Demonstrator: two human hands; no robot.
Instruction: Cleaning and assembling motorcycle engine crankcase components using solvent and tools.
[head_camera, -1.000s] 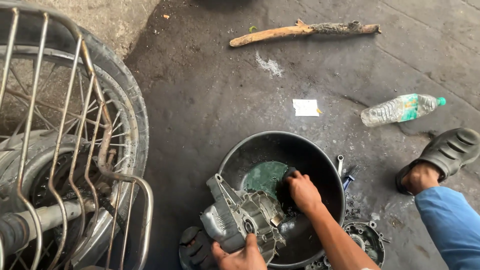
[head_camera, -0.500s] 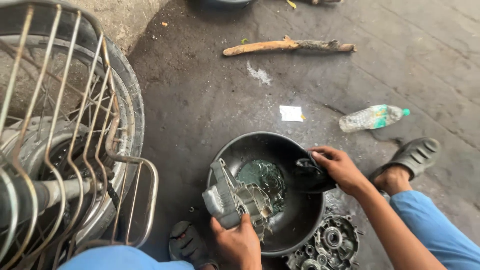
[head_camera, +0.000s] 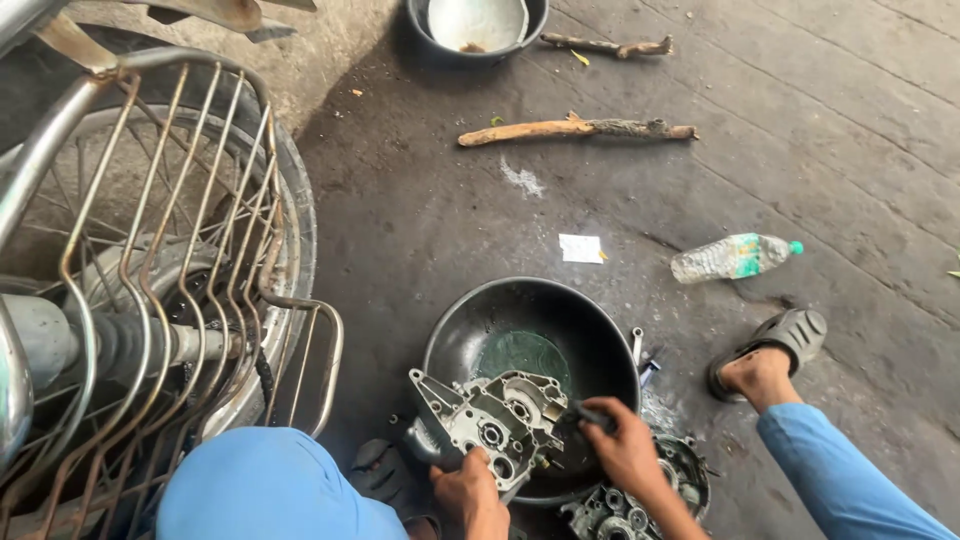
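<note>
The round black basin (head_camera: 600, 330) stands on the stained concrete floor (head_camera: 800, 130), with a little dark greenish liquid in its bottom. Its wall is smooth and shiny. Over the near rim of the basin leans a grey cast-metal engine casing (head_camera: 490, 418), rough and oily, with several round bearing holes and an angular flange. The left hand (head_camera: 470, 492) grips the casing from its near lower edge, the fingers curled tight on the metal. The right hand (head_camera: 622, 445) is at the casing's right side, above the basin's near rim, its fingers pressed together around a small dark brush (head_camera: 585, 415) whose tip touches the casing.

Just outside the basin, at its near right, lies a second casing half (head_camera: 640, 495) with gears, partly hidden by the right arm. Small metal tools (head_camera: 640, 355) lie by the basin's right rim. Farther right of the basin is a foot in a dark sandal (head_camera: 780, 345), and beyond it a clear plastic bottle (head_camera: 735, 257) with a green cap lies on its side. A scrap of white paper (head_camera: 581, 248) lies just behind the basin, and a rough wooden stick (head_camera: 575, 129) well behind it. Left of the basin stands a motorcycle wheel (head_camera: 290, 230) with a rusty wire guard (head_camera: 180, 260).
</note>
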